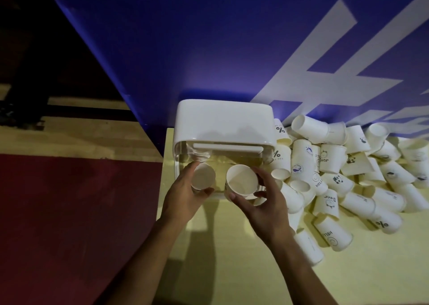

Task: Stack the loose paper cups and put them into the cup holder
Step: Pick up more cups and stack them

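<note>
Two cups up: L hand (185,189) curled round L cup (203,177), R hand (263,199) pinching R cup (241,181), both at the holder (222,121) just ahead. Nesting step, I'd say; next I need them coaxial. Pile (348,177) right of R hand.

Dim overall, with light pooled at centre and the upper left nearly black. Cup holder (222,118) top is brightest, with soft shadows across it; more on the worktop (232,270). Wide-angle slants the blue wall (185,37) edges. Cups (413,151) at the right edge are smeared. Grainy throughout.
</note>
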